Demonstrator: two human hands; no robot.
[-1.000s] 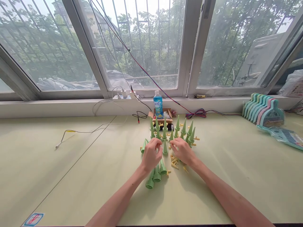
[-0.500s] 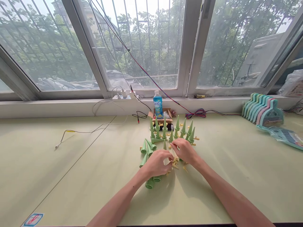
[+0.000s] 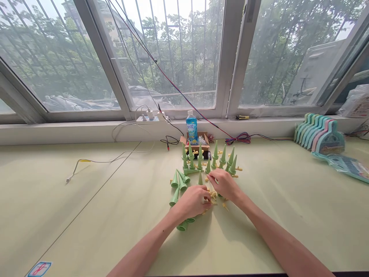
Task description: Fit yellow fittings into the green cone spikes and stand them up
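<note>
My left hand [image 3: 194, 200] is low over a small pile of yellow plastic pieces [image 3: 213, 194], its fingers closed together on one of them. Just beyond and to the right, my right hand [image 3: 224, 181] is pinched close to a green cone [image 3: 208, 166]; what its fingertips hold is too small to make out. Between the hands stands another green cone [image 3: 200, 178]. Loose hollow green cones [image 3: 174, 197] lie left of and partly under my left hand. Behind the hands, several upright green cones [image 3: 215, 154] have yellow pieces sticking out sideways.
A small cardboard box [image 3: 205, 146] with a blue bottle [image 3: 191, 127] stands behind the cones. Cables [image 3: 242, 138] lie along the window ledge. At the right is a row of pastel dustpan-like items [image 3: 319, 134]. A white cable [image 3: 95, 160] crosses the table's left part.
My left hand has lowered slightly and its thumb and fingers, apart before, have come together at the yellow pieces. My right hand has stayed in nearly the same place.
</note>
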